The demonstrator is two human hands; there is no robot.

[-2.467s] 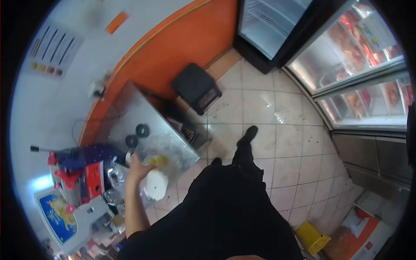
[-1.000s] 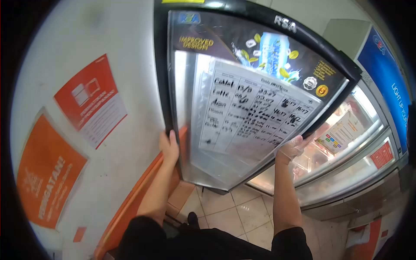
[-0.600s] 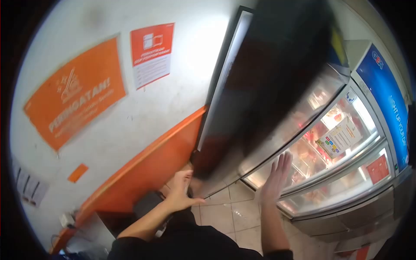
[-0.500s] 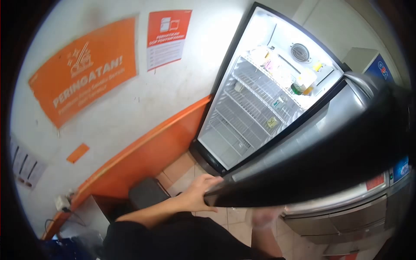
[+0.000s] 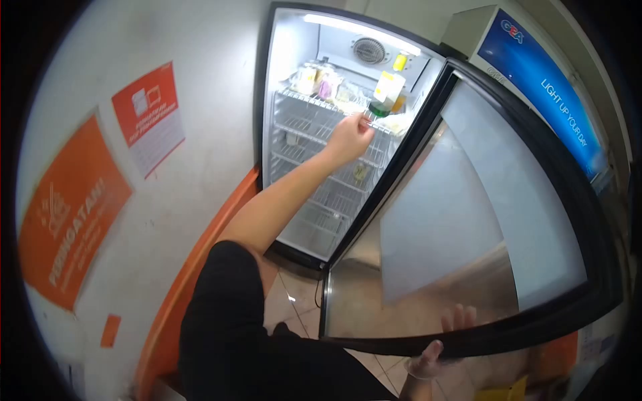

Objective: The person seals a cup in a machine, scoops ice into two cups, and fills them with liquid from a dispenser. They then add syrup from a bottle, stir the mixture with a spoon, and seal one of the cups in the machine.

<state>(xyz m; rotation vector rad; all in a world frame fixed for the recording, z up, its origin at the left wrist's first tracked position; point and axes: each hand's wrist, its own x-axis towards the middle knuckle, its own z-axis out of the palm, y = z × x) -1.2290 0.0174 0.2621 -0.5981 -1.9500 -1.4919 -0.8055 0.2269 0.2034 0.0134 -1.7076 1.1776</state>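
L hand [image 5: 350, 140]: fingers [image 5: 365, 121] partly curled, thumb side in close, right by the green cap [image 5: 378, 109] of a btl [image 5: 388, 88]. Can't tell from here if they've got hold of it or are just short of touching. Btl sits just beyond the fingertips, up by the top wire shelf [image 5: 301, 97]: pale, whitish body w/ some yellow print, cap end down, whole thing leaning a bit. Sm. orange item [image 5: 399, 104] tucked just beside it, detail too small to read. Sm. yellow item [image 5: 400, 63] just above btl, a bit further from the fingers.

To the left of the fingers, same shelf: packs or jars, one white [image 5: 306, 79], one purplish [image 5: 327, 87]. Above them, round fan grille [image 5: 369, 51] & a lit tube [image 5: 361, 33]. More wire shelves below the hand, w/ a few bits on them. All inside a black-framed fridge [image 5: 263, 87].

R hand [image 5: 426, 364], in a clear glove, well below & nearer the wearer: at the near edge of the open door [image 5: 508, 343], thumb up; can't tell how firm the grip is.

Further out: blue GEA sign [image 5: 542, 93] to the right of the fingers; red notice [image 5: 148, 117] & orange poster [image 5: 77, 207] on wall, far left.
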